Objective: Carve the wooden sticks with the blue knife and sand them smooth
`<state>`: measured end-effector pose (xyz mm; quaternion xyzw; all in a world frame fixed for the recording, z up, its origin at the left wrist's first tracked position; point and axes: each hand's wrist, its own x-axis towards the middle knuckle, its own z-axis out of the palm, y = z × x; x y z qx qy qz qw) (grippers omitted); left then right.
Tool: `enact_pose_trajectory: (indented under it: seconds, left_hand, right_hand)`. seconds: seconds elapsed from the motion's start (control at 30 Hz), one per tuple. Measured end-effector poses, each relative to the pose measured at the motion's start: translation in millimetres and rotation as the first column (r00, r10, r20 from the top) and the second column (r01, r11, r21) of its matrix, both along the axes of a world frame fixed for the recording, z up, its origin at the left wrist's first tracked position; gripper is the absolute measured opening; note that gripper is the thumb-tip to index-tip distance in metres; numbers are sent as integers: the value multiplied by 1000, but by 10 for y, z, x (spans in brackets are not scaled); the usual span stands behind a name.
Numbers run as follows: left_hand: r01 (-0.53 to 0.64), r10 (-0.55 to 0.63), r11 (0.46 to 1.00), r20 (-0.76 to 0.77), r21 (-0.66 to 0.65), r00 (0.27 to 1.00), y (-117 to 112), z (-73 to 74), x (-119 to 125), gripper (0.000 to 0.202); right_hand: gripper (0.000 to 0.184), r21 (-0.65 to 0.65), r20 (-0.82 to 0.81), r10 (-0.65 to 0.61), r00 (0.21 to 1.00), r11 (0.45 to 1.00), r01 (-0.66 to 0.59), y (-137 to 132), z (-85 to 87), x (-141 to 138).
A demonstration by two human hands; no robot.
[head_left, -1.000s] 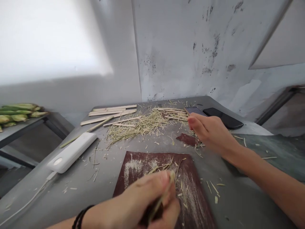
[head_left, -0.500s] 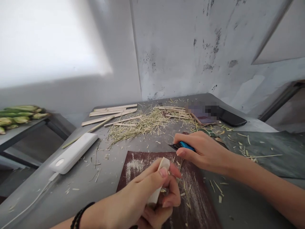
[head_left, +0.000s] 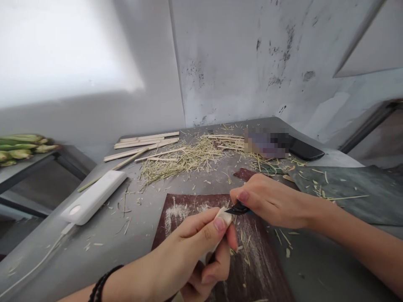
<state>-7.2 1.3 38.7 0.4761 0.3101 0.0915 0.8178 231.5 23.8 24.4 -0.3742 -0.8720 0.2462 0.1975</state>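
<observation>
My left hand [head_left: 195, 251] is closed around a pale flat wooden stick [head_left: 224, 217], whose tip pokes out past my thumb and forefinger. My right hand [head_left: 267, 201] grips a small knife [head_left: 238, 208] with a dark blade, and the blade tip touches the stick's end. Both hands hover over a dark red sheet of sandpaper [head_left: 189, 207] dusted with white powder. A black band circles my left wrist.
A white power bank [head_left: 94, 202] with its cable lies at the left. Several cut sticks [head_left: 146, 140] and a heap of thin shavings [head_left: 182, 161] lie at the back. A black phone [head_left: 305, 149] sits far right, green stalks [head_left: 22, 147] on a side bench.
My right hand reached to the back right, came back holding the knife, and now has its blade against the stick's tip. My left hand raised and turned the stick.
</observation>
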Motion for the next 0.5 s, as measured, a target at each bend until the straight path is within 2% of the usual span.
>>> enact_pose_trajectory:
  seconds: [0.1, 0.23, 0.33, 0.4, 0.43, 0.5]
  left_hand:
    - [7, -7, 1000, 14, 7, 1000, 6, -28, -8, 34]
    - [-3, 3, 1000, 24, 9, 1000, -26, -64, 35, 38]
    - [209, -210, 977, 44, 34, 977, -104, -62, 86, 48]
    - [306, -309, 950, 55, 58, 949, -137, -40, 97, 49]
    - [225, -230, 971, 54, 76, 972, -138, -25, 91, 49]
    - [165, -166, 985, 20, 45, 986, -106, 6, 59, 45]
  right_hand:
    - [59, 3, 29, -13, 999, 1000, 12, -26, 6, -29]
    - [54, 142, 115, -121, 986, 984, 104, 23, -64, -69]
    - [54, 259, 166, -318, 933, 927, 270, 149, -131, -18]
    - [55, 284, 147, -424, 894, 884, 373, 222, -144, 62]
    - [57, 263, 117, -443, 889, 877, 402, 240, -137, 105]
    - [61, 159, 44, -403, 914, 906, 392, 233, -105, 171]
